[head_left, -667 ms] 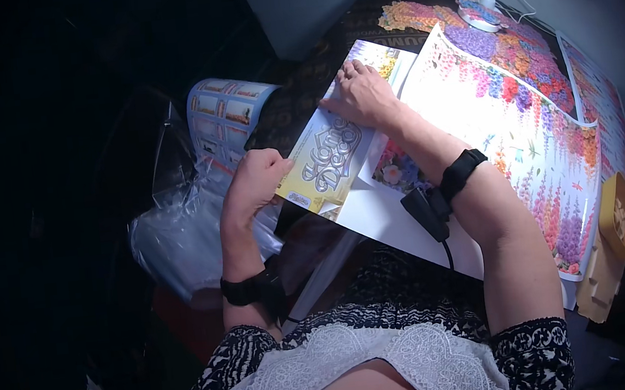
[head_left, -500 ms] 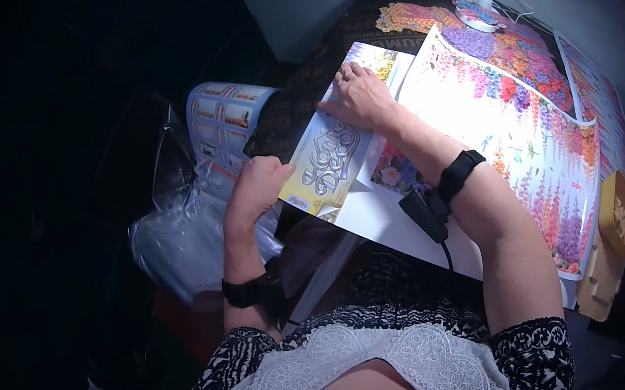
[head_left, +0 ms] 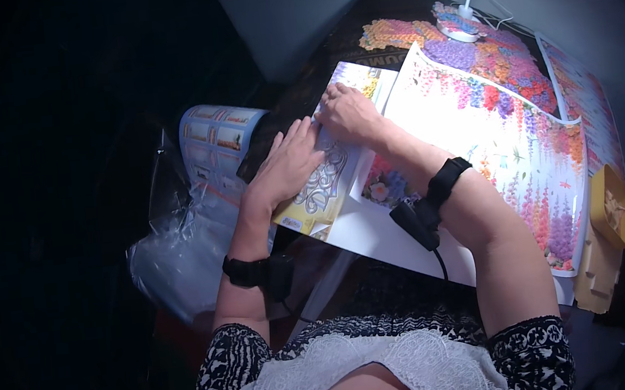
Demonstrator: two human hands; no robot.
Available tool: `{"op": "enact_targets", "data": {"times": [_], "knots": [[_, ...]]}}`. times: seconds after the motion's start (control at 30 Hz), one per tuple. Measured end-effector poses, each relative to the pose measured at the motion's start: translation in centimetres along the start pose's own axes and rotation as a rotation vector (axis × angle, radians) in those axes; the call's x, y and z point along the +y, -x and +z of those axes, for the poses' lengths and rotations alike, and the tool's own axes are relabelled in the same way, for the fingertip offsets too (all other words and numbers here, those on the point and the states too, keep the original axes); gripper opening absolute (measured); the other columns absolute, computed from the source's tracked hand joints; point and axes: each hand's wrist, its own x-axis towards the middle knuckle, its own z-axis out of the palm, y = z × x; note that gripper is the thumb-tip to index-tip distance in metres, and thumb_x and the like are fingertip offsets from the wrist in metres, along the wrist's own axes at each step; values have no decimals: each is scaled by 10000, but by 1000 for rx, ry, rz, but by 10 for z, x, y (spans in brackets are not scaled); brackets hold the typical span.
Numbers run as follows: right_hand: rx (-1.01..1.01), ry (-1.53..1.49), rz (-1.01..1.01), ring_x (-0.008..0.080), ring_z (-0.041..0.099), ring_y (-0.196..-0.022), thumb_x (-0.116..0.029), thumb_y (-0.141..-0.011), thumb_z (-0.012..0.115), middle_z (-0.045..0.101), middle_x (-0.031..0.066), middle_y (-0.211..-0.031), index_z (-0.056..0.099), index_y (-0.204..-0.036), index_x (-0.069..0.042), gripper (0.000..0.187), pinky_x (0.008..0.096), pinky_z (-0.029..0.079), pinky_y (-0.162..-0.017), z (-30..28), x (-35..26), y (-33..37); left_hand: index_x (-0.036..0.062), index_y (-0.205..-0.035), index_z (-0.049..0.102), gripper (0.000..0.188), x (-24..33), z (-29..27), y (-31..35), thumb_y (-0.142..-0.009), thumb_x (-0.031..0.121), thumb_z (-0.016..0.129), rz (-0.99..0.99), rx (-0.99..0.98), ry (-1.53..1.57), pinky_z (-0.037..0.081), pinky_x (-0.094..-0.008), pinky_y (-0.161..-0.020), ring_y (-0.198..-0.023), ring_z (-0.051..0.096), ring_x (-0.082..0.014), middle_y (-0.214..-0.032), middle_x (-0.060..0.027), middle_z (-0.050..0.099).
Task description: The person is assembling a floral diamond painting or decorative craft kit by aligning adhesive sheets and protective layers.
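A long flat packet (head_left: pixel 307 214), yellow and blue with ornate lettering, lies slanted on the table. A flower picture is at its far end and a small turned-up corner at its near end. My left hand (head_left: pixel 285 164) lies on its left edge with fingers stretched toward the far end. Above it, my right hand (head_left: pixel 354 116) rests on the packet's far part. Its fingers are bent and bunched near the left edge; whatever they may pinch is hidden. Under and beside the packet is a big glossy flower-print sheet (head_left: pixel 465 135), partly covered by my right forearm.
Clear plastic wrapping (head_left: pixel 182 245) and a blue sheet with small pictures (head_left: pixel 221 140) hang at the table's left. A yellow tray (head_left: pixel 610 204) stands at the right edge. Flower cutouts (head_left: pixel 495 64) and a white lamp base (head_left: pixel 458 30) are at the back.
My left hand has moved from the packet's near left edge up and right, opening from a closed grip to lie flat. My right hand's fingers have bunched toward the left edge.
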Motion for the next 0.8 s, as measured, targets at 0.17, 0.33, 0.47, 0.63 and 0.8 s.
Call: {"op": "enact_targets", "data": {"times": [0.17,0.33,0.47,0.63,0.8], "knots": [[36,-18,20,315,560,-1069,-328,-900,504,625,196,-1067,663,-1000,46,419,406,471,-879,-12,-6,-4,-40,-1407,347,568,-6,-1,1,-948,283,433,17,80,-10,142,-447,-1151,-1414,219,-328,-1491,-212,297],[-172,29,61,265,536,-1099,-401,-952,429,660,118,-1055,711,-983,-45,455,390,440,-854,-27,-8,-21,-19,-1370,425,513,-20,0,-2,-941,262,453,100,151,21,178,-446,-1136,-1388,275,-334,-1461,-193,364],[-232,66,90,277,507,-1143,-436,-958,402,641,120,-1112,701,-1023,-57,487,425,350,-950,-31,3,-41,-13,-1388,385,541,-27,1,-5,-935,275,454,84,129,7,181,-468,-1134,-1384,276,-320,-1455,-189,365],[-213,121,189,335,466,-1229,-472,-959,370,581,176,-1231,616,-1146,22,582,484,277,-1047,-19,29,-62,-28,-1342,456,507,-34,7,-11,-944,286,459,119,192,37,176,-468,-1136,-1386,282,-316,-1448,-191,385],[-175,123,238,362,386,-1315,-550,-947,338,512,237,-1304,519,-1234,90,725,496,199,-1111,-5,44,-66,-3,-1376,429,511,-33,3,-18,-947,274,465,124,194,33,159,-460,-1141,-1404,259,-302,-1476,-169,356]]}}
